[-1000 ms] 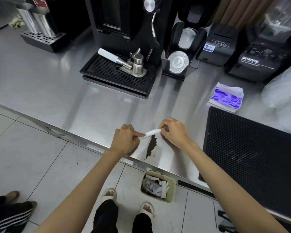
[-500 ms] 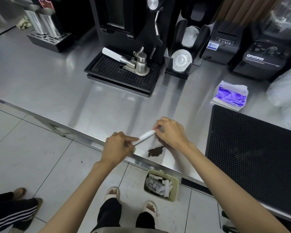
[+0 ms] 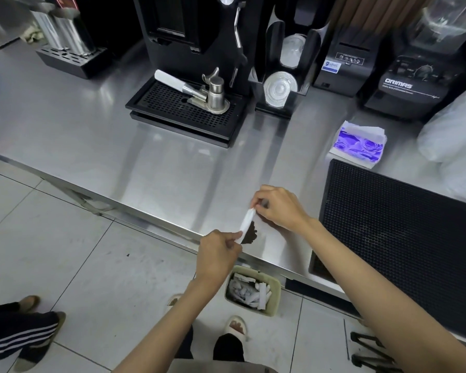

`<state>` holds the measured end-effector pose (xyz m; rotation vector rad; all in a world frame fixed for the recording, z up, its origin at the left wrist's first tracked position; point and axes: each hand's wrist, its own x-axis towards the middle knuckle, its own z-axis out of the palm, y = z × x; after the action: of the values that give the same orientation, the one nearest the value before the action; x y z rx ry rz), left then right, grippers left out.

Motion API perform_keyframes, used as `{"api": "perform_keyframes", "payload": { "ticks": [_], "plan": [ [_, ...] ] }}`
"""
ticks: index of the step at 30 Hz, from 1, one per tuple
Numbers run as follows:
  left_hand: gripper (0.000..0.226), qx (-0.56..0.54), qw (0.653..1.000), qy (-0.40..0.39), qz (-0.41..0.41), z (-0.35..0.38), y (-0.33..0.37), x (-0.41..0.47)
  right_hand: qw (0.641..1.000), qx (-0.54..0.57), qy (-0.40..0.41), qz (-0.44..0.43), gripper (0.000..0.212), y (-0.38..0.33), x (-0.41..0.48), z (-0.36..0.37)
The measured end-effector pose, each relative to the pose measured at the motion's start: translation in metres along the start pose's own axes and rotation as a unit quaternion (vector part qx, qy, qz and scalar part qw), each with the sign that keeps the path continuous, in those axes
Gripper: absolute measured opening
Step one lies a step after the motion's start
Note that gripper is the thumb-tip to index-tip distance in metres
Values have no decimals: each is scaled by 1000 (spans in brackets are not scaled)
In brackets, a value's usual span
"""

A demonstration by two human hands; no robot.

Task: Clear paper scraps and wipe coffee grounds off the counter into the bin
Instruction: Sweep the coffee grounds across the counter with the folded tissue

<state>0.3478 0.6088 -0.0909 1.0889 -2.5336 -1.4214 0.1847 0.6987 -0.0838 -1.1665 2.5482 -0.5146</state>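
A folded white paper strip [image 3: 246, 222] is stretched between both hands at the steel counter's [image 3: 151, 168] front edge. My left hand [image 3: 218, 255] pinches its near end, just past the counter edge. My right hand [image 3: 279, 208] pinches the far end on the counter. A small dark pile of coffee grounds [image 3: 250, 234] lies against the strip's right side, close to the edge. A pale green bin [image 3: 273, 288] holding white paper scraps stands on the floor right below.
A black rubber mat [image 3: 404, 238] covers the counter to the right. A purple tissue pack [image 3: 359, 144], a coffee machine with drip tray [image 3: 183, 109], a lid holder [image 3: 280, 90] and a blender [image 3: 414, 82] stand behind. Another person's striped-trousered leg [image 3: 16, 335] is at lower left.
The strip has turned from lying across to running steeply toward me. My left hand has dropped past the counter edge, and the grounds have been pushed nearer the edge.
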Motion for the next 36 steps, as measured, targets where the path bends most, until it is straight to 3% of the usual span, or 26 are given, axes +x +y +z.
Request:
{"api": "perform_keyframes", "payload": {
  "ticks": [10,15,31,36],
  "plan": [
    [32,8,999,-37,22,23,27,-11,1000,-8,16,9,12,36,-29,-24],
    [30,140,987,-3,82,2,35,23,998,-4,47,35,13,33,-18,-26],
    [37,316,903,-167,239,-1,18,20,984,-16,80,157,15,19,-111,6],
    [36,293,906,-174,251,-18,22,26,976,-6,108,189,14,8,-108,3]
  ]
}}
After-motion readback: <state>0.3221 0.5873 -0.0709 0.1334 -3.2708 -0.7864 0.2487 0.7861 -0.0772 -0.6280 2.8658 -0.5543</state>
